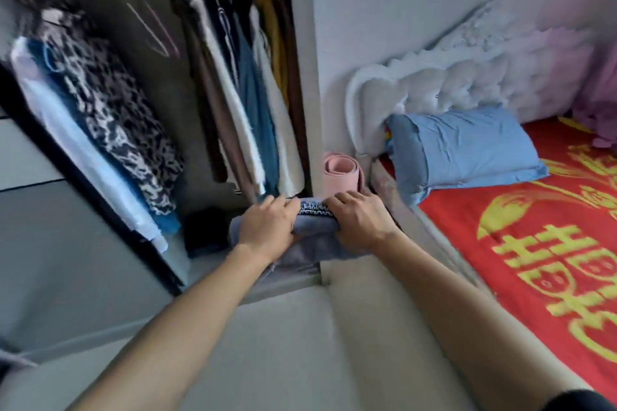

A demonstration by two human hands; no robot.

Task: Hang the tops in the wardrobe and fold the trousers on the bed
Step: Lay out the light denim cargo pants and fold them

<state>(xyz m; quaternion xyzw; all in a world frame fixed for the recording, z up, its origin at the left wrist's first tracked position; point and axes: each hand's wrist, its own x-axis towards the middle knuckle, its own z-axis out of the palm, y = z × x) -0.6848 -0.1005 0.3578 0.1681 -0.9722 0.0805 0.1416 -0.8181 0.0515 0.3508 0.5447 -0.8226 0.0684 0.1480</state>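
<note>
A folded grey-blue garment [312, 227] with a patterned waistband sits between my two hands at the wardrobe's lower front edge. My left hand [267, 227] grips its left end and my right hand [360, 220] grips its right end, fingers curled over the top. Behind them the open wardrobe [297, 43] holds several tops [247, 103] on hangers at the right side of the rail. More hung clothes, among them a black-and-white patterned one [113, 117], are at the left. The bed [534, 243] with a red and gold cover lies to the right.
A rolled pink mat [342, 173] stands between wardrobe and bed. A blue pillow [467, 147] leans at the white tufted headboard [450, 83]. A dark item [203, 230] lies on the wardrobe floor. Pale floor [283, 344] runs below my arms. Empty hangers [157, 30] hang mid-rail.
</note>
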